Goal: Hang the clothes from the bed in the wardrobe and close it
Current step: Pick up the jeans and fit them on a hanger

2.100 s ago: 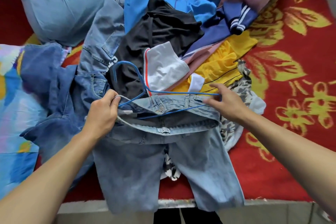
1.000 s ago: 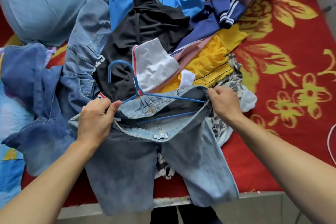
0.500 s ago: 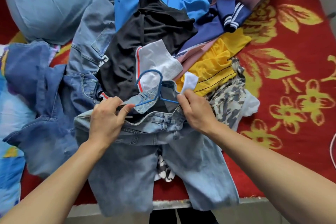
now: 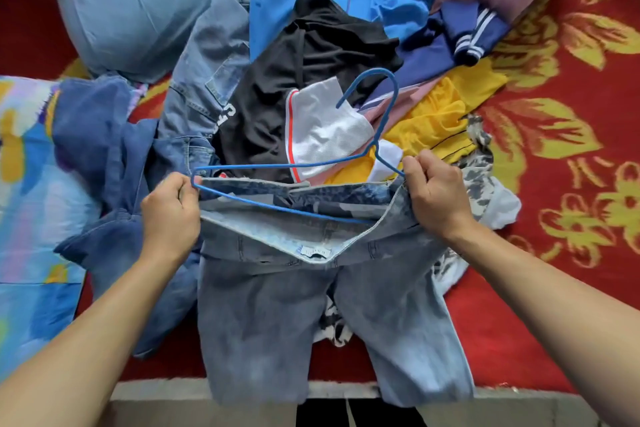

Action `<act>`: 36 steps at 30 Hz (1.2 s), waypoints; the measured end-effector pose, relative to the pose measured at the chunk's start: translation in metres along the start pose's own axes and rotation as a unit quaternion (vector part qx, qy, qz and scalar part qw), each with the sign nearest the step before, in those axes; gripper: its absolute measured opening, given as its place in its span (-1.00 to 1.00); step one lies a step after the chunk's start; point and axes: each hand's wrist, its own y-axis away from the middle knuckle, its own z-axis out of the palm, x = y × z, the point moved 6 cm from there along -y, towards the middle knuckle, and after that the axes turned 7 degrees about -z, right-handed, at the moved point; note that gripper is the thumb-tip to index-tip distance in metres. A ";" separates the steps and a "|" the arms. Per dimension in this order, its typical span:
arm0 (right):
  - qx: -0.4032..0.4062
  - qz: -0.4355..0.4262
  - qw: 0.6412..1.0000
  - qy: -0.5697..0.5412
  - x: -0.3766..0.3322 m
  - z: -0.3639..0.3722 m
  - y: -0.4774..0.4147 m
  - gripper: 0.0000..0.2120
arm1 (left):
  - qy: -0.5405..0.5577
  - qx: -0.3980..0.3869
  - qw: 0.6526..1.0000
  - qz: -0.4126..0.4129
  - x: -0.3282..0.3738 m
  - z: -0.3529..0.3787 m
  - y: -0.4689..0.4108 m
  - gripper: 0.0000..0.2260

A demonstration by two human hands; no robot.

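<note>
- Jeans (image 4: 311,305) lie at the bed's (image 4: 571,184) near edge; the waistband is pulled open and the legs hang over the edge
- Left hand (image 4: 169,215) has its fingers curled, gripping the waistband's left end and the left corner of the blue hanger (image 4: 277,166)
- Right hand (image 4: 438,198) is closed on the waistband's right end, touching the hanger's right shoulder
- The hanger's lower bar sits inside the waistband; its hook points away over the pile (image 4: 311,55)
- The pile holds black, blue, yellow and pink clothes; a pillow (image 4: 138,0) lies to the far left
</note>
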 end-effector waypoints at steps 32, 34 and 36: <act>-0.058 0.028 0.998 0.004 0.034 -0.028 0.008 -0.77 | -0.091 -0.102 0.982 0.133 0.008 0.001 0.003 -0.76; -0.060 0.027 0.998 0.001 0.031 -0.025 0.011 -0.77 | -0.104 -0.105 0.978 0.144 0.011 0.005 0.005 -0.77; -0.077 0.016 0.997 -0.015 0.020 -0.018 0.017 -0.80 | -0.110 -0.117 0.976 0.148 0.014 0.013 0.006 -0.85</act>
